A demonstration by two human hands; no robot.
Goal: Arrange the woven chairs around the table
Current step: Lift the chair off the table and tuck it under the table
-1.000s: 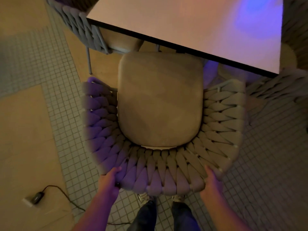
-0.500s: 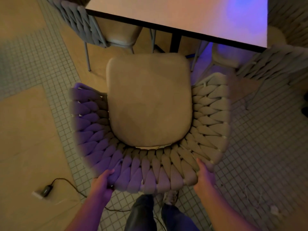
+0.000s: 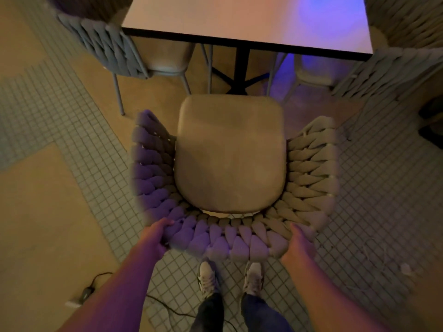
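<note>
- Table [image 3: 239, 17]: reference landmark, at the far side of the view. Its dark near edge runs left to right, with a black pedestal base [image 3: 242, 70] beneath it.
- Held chair [image 3: 230, 159]: stands clear of the table on the near side, with open floor between the front of the seat cushion and the table edge. The seat opening faces the table; the woven back curves toward the person. Its front-to-back axis is roughly square to the table edge and roughly in line with the pedestal.
- Other chairs: one [image 3: 115, 51] at the table's left side, one [image 3: 393, 68] at its right.
- Left hand [image 3: 155, 236]: fingers wrapped over the left end of the woven back.
- Right hand [image 3: 299, 243]: pressed against the right end of the back; finger curl cannot be confirmed.
- Both hands sit equally far from the table, so a push straight ahead should likely slide the seat under the edge.
</note>
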